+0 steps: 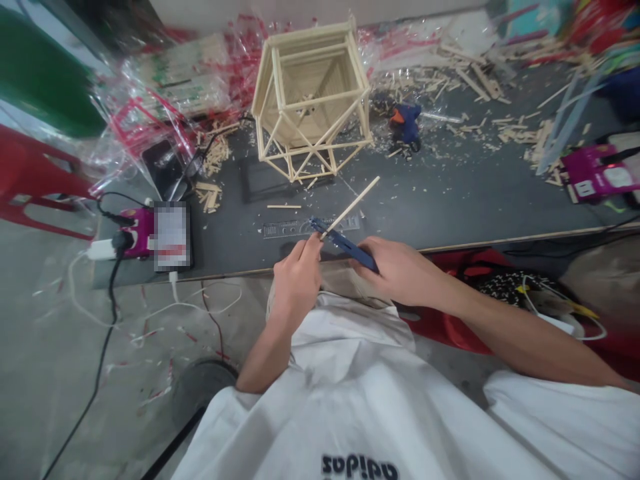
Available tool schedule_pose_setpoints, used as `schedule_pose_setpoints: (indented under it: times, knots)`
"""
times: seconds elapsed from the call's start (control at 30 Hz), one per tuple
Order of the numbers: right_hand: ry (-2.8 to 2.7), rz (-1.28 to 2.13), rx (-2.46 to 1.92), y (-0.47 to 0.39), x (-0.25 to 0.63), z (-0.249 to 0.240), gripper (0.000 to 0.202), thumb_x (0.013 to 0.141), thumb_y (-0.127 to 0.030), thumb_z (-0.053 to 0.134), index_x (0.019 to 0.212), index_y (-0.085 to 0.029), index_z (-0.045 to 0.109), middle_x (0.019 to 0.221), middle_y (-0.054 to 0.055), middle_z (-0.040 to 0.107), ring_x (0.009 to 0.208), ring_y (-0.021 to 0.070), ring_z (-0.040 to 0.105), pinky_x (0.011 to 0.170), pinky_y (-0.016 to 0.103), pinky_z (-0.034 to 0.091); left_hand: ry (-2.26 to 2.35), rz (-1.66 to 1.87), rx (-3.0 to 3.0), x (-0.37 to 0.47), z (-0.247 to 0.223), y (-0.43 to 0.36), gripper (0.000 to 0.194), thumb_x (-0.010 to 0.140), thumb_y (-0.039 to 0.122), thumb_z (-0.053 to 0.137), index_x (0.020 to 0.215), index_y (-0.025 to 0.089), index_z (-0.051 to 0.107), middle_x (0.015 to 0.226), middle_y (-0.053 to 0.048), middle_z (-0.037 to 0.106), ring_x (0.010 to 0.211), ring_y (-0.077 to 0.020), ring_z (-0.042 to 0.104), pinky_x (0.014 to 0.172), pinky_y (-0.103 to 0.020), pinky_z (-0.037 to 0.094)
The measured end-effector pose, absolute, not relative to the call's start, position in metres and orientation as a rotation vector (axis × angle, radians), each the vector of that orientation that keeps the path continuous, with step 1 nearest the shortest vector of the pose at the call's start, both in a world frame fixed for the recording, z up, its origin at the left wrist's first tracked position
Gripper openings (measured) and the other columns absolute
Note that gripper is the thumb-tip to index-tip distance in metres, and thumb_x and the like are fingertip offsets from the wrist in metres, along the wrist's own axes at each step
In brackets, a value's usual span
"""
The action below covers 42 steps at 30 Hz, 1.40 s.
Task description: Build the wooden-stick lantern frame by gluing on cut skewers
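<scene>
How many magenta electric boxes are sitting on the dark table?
2: one magenta electric box at the table's left edge beside the white plug, another at the far right among wood scraps. Clutter may hide more.

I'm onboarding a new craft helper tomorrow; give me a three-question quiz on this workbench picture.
1. True or false: the left hand pinches a thin wooden stick.
2. What does the right hand grip? A) blue cutter B) glue gun C) ruler
3. Fill in: the stick frame lantern stands on the table, ____ the hands.

Key: 1 true. 2 A, the blue cutter, whose tip meets the stick. 3 beyond; the blue glue gun lies to its right.
</scene>
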State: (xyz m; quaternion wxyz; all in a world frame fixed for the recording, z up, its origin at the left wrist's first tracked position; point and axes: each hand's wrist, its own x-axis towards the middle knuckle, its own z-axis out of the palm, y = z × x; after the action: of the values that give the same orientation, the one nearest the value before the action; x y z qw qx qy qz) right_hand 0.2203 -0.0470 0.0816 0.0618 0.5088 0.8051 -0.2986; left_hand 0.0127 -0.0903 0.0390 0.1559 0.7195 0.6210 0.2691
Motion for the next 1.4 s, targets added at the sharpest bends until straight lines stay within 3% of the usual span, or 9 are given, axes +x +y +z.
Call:
schedule_pose_setpoints:
  times: [0.2,0.5,0.8,1.03,1.2,1.4]
  knots:
    - [2.274,-1.156,1.382,-0.011,0.222,0.083,0.045,0.105,-0.053,0.043,0.080,-0.020,0.060,0.075,0.007,0.068,0.071,0.0216,0.063,0.066,0.029,0.038,1.981,0.213,1.901,0.029,0.049,-0.068,0.030,0.107,0.018,0.039,0.114,0.020,0.068,0.103,-0.012,0.077,0.081,-0.0251,0.073,0.068,-0.029,0.046]
    - [2.277,-1.054,1.262,0.024,0.217,0.092,0.053,0.104,-0.056,0.036,0.072,-0.019,0.058,0.067,0.006,0.059,0.066,0.0187,0.055,0.064,0.029,0.039,2.031,0.103,1.867,0.035,0.067,-0.043,0.029,0.108,0.018,0.040,0.111,0.017,0.069,0.105,-0.015,0.078,0.089,-0.0278,0.076,0.072,-0.032,0.051]
    - [2.293,-0.958,1.317,0.011,0.218,0.093,0.053,0.106,-0.050,0.040,0.077,-0.017,0.068,0.075,0.012,0.070,0.068,0.0217,0.062,0.063,0.030,0.039,1.984,0.109,1.902,0.036,0.054,-0.051,0.026,0.108,0.017,0.040,0.111,0.017,0.066,0.106,-0.015,0.077,0.091,-0.0286,0.077,0.071,-0.031,0.049]
    - [2.296,-0.812,1.466,0.009,0.232,0.084,0.055,0.106,-0.057,0.041,0.086,-0.016,0.073,0.083,0.014,0.075,0.071,0.0256,0.067,0.062,0.032,0.038,1.990,0.207,1.920,0.025,0.067,-0.059,0.033,0.111,0.022,0.036,0.104,0.017,0.067,0.097,-0.013,0.077,0.085,-0.0265,0.074,0.065,-0.030,0.040]
    - [2.329,-0.617,1.502,0.002,0.256,0.088,0.048,0.104,-0.054,0.043,0.089,-0.017,0.070,0.092,0.016,0.076,0.079,0.0294,0.070,0.065,0.035,0.041,1.958,0.290,1.966,0.003,0.065,-0.065,0.032,0.110,0.025,0.041,0.114,0.021,0.072,0.095,-0.010,0.078,0.084,-0.0238,0.074,0.065,-0.027,0.041]
    - [2.283,-0.248,1.820,-0.003,0.299,0.071,0.056,0.105,-0.058,0.041,0.119,-0.012,0.068,0.116,0.023,0.071,0.102,0.0387,0.068,0.074,0.043,0.051,1.895,0.473,2.050,-0.034,0.062,-0.041,0.035,0.109,0.033,0.044,0.124,0.024,0.074,0.105,-0.008,0.080,0.095,-0.0222,0.075,0.080,-0.028,0.049]
